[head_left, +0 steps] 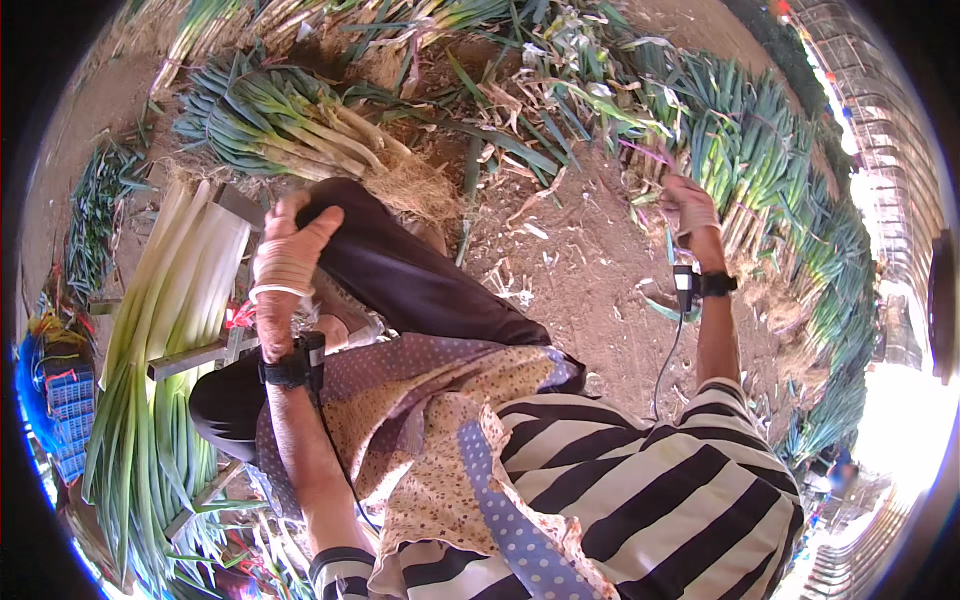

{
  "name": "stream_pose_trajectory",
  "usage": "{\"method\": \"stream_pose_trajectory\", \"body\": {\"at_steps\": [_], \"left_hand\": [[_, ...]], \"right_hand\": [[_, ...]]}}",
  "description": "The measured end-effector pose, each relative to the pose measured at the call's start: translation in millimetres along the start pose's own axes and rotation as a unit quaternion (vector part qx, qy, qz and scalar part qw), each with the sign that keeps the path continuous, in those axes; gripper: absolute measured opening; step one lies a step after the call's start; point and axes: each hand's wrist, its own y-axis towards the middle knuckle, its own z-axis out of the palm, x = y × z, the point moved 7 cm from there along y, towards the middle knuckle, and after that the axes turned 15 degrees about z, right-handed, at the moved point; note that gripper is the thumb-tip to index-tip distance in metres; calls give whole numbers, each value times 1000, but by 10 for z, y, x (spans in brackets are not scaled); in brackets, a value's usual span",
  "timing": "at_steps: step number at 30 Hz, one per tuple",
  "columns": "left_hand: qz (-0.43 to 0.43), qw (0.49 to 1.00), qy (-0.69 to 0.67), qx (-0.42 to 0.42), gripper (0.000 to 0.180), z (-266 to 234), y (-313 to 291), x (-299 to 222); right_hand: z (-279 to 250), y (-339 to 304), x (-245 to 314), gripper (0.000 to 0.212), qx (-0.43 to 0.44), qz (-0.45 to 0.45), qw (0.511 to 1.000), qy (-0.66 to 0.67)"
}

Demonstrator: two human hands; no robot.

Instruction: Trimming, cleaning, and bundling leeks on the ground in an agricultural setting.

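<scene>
Green-leaved leeks (735, 150) lie in a long heap on the bare dirt floor (570, 270), at the right of my head view and just beside the right hand (692, 212). Beside that hand, their leaves point away from the wearer and their pale stalks toward the wearer; the long axis runs roughly up and down my picture. The right hand's fingers are curled near a thin purple strand (650, 152); from this angle I cannot tell whether they grip it. The left hand (288, 245), wound with pale bands, holds nothing I can see and rests with spread fingers on a dark-trousered knee (380, 250). Near it, longer leeks (150, 330) slant across a metal frame (185, 360), white stalks at the far end, leaves toward the lower left. Beyond the knee, another bundle (270, 115) lies with leaves to the left and roots to the right. Loose leaves and trimmings (530, 195) litter the earth. A blue crate (70, 415) stands at far left; at far right I see curved ribs (890, 150) against bright daylight.
</scene>
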Motion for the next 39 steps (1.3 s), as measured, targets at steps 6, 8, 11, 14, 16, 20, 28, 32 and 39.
{"method": "stream_pose_trajectory", "body": {"at_steps": [6, 8, 11, 14, 16, 20, 28, 32, 39], "left_hand": [[-63, 954, -288, -56, 46, 16, -416, 410], [-162, 937, -309, -31, 37, -81, -608, 237], [-169, 923, -346, -13, 35, -196, -847, 192], [-205, 917, -334, -77, 42, -441, -973, -12], [-205, 917, -330, -95, 49, -544, -1004, 128], [-24, 837, -516, -184, 24, -681, -951, 331], [273, 647, -710, 51, 44, -482, -1102, -1524], [128, 867, -465, 126, 33, 117, -1079, -1253], [39, 700, -713, 4, 14, 26, -1541, -1002]], "right_hand": [[199, -287, 78, 23, 101, -44, 981, 159], [211, -425, 63, 21, 98, -11, 980, 173], [330, -507, 131, 24, 154, -32, 964, 213], [392, -611, 264, 26, 181, -15, 952, 246], [590, -747, 547, 25, 227, -48, 942, 241], [1109, -823, 923, 24, 330, -78, 897, 282], [2826, -2353, 1200, 55, 565, -179, 793, 143], [3178, -2760, 1476, 50, 539, -236, 798, 129], [3408, -2989, 1264, 36, 510, -267, 817, -25]]}}
